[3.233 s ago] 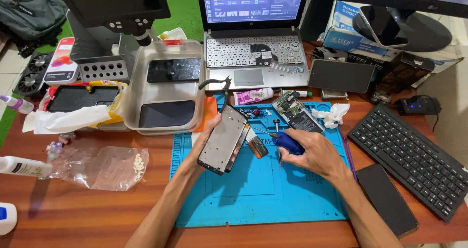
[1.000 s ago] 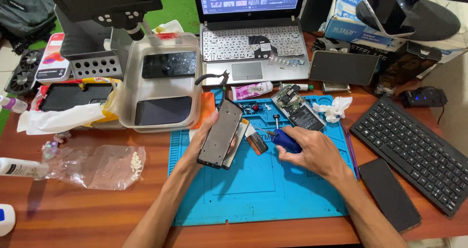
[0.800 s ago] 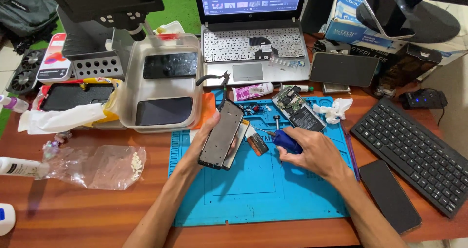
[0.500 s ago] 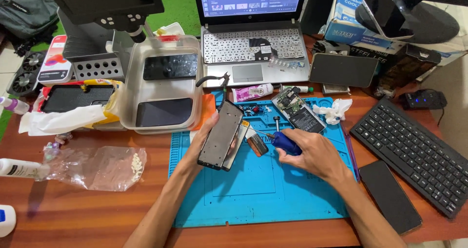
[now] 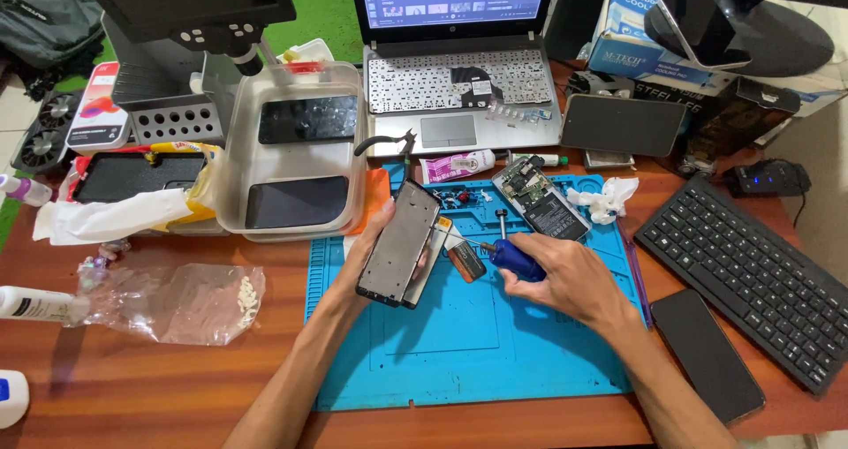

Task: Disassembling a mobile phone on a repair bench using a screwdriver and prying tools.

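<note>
My left hand point(image 5: 375, 237) holds a phone frame point(image 5: 399, 243) tilted up on its edge over the blue work mat point(image 5: 459, 343), with a second thin panel just behind it. My right hand point(image 5: 565, 277) grips a blue-handled screwdriver point(image 5: 517, 259), its metal tip pointing left toward the frame's right side. A small orange-and-black part point(image 5: 464, 261) lies on the mat between the two hands. An opened phone with its circuit board showing point(image 5: 541, 199) rests at the mat's far right.
A clear plastic box point(image 5: 296, 153) holding two phones stands to the left. Behind are a laptop point(image 5: 459, 87), a tablet point(image 5: 623, 125), pliers point(image 5: 384, 142) and a crumpled tissue point(image 5: 603, 199). A black keyboard point(image 5: 751, 272) and a dark phone point(image 5: 707, 356) lie right; a plastic bag point(image 5: 177, 299) lies left.
The phone frame has turned more edge-on in my left hand, showing the panel behind it. My right hand with the screwdriver has stayed close beside it.
</note>
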